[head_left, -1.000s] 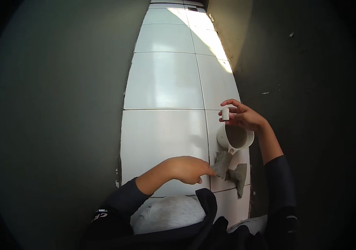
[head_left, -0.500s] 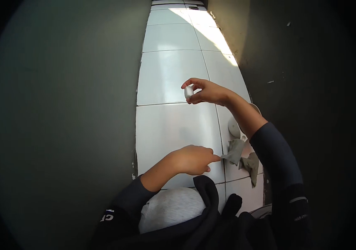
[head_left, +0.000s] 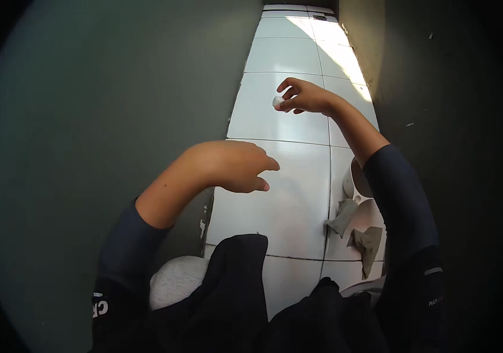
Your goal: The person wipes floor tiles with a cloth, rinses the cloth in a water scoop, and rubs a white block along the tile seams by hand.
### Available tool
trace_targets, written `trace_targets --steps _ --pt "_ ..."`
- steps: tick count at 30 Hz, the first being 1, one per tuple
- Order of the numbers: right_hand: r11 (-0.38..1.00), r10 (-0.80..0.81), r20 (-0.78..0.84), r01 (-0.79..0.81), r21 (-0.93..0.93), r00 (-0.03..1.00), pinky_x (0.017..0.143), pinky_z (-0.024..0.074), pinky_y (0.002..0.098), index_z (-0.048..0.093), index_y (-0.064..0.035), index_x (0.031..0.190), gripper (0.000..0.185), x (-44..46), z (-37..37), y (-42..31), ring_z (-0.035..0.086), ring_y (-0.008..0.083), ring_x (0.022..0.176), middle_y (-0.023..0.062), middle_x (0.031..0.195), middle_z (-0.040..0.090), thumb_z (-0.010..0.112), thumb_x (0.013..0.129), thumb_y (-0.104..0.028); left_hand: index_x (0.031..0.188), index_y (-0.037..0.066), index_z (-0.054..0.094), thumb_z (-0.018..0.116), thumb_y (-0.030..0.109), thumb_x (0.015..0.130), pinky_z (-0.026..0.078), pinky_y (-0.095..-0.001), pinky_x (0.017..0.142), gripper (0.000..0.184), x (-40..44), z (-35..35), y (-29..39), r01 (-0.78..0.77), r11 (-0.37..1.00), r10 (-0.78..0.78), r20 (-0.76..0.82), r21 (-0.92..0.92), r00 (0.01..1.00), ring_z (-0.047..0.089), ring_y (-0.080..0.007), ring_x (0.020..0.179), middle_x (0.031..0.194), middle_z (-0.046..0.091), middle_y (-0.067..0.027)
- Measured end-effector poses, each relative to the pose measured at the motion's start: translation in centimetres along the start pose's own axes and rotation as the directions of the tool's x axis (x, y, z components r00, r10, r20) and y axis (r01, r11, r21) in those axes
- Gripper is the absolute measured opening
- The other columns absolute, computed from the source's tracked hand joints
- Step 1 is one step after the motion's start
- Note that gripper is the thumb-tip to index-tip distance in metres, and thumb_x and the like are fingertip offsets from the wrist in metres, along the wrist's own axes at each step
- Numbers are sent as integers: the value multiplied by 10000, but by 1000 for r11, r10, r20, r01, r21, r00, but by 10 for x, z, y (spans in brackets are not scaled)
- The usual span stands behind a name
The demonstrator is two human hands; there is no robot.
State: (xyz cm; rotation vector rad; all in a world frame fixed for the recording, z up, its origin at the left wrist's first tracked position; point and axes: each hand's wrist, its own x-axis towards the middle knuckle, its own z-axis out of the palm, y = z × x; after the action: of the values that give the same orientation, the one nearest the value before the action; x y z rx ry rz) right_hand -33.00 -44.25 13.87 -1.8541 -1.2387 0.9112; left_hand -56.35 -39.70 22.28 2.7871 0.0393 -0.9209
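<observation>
My right hand (head_left: 309, 97) reaches out above the white tiles, a small white object (head_left: 278, 102) at its thumb and fingertips. Rounded and partly hidden by the fingers, that object is too small to name its kind. Some fingers of this hand are spread away from it. Nearer to me and to the left, my left hand (head_left: 236, 166) hovers over the tiles, holding nothing. Its thumb and index finger point right with a gap between them.
White floor tiles (head_left: 286, 206) run between a dark wall (head_left: 116, 117) on the left and another (head_left: 439, 153) on the right. Beside my right forearm stands a white round container (head_left: 350, 185), with a grey cloth (head_left: 341, 217) and a second brownish-grey cloth (head_left: 369, 244) nearby.
My left hand has moved forward from near my lap. My right hand has gone farther out with the white object, its upper fingers lifting apart. The view has shifted left.
</observation>
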Motion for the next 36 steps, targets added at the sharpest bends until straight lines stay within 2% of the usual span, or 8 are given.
trace_targets --steps 5,9,11,14,21,24,31,36 --pt "993 -105 -78 100 -64 991 745 494 297 560 -48 1023 521 -2 -25 -3 620 172 865 86 901 658 742 732 -439 1272 59 513 547 275 908 459 -390 898 425 -30 -35 15 185 976 -176 -84 114 981 566 -297 1074 1170 594 -155" --pt "992 -121 -160 113 -63 980 725 488 290 600 -79 897 443 -19 -42 1 622 160 842 64 883 657 724 734 -472 1265 63 521 554 270 906 470 -390 880 416 -52 -34 15 161 978 -142 -146 128 979 586 -295 1038 1162 601 -147" --pt "993 -111 -196 102 -56 974 715 480 282 607 -94 874 422 -27 -51 2 624 152 814 53 873 658 716 737 -477 1259 62 526 555 263 907 477 -389 870 406 -59 -32 17 265 962 -262 -47 68 964 597 -295 1017 1155 605 -141" --pt "995 -87 -288 70 -68 954 700 478 289 604 -94 920 478 -36 -60 5 637 145 827 44 894 659 707 738 -524 1260 59 525 555 261 909 477 -380 872 405 -64 -28 20 279 955 -271 -86 99 959 596 -289 1021 1157 603 -138" --pt "967 -75 -354 -18 -252 932 685 468 281 616 -105 960 476 -95 -69 -47 630 152 849 59 897 659 691 755 -528 1246 69 535 542 271 904 484 -394 842 397 -93 -15 79 175 934 -91 -265 313 960 605 -305 989 1120 606 -145" --pt "955 -123 -418 -7 -296 900 655 473 277 619 -87 925 462 -128 -59 -74 638 149 801 55 846 661 692 747 -507 1214 57 545 541 256 900 482 -402 838 373 -115 0 108 32 940 101 -368 340 924 600 -305 989 1065 613 -139" --pt "916 -214 -442 22 -400 871 613 485 281 625 -34 891 425 -163 -22 -114 624 145 682 77 784 676 733 737 -414 1281 52 499 547 298 904 446 -400 913 452 -178 42 121 -42 980 119 -406 194 906 560 -305 1075 1171 589 -159" --pt "890 -293 -452 67 -451 843 765 480 321 625 -7 965 462 -163 -8 -138 650 237 832 112 838 692 729 745 -399 1277 35 499 547 306 902 446 -400 914 465 -196 66 141 -63 984 130 -430 166 894 568 -313 1075 1192 582 -179"
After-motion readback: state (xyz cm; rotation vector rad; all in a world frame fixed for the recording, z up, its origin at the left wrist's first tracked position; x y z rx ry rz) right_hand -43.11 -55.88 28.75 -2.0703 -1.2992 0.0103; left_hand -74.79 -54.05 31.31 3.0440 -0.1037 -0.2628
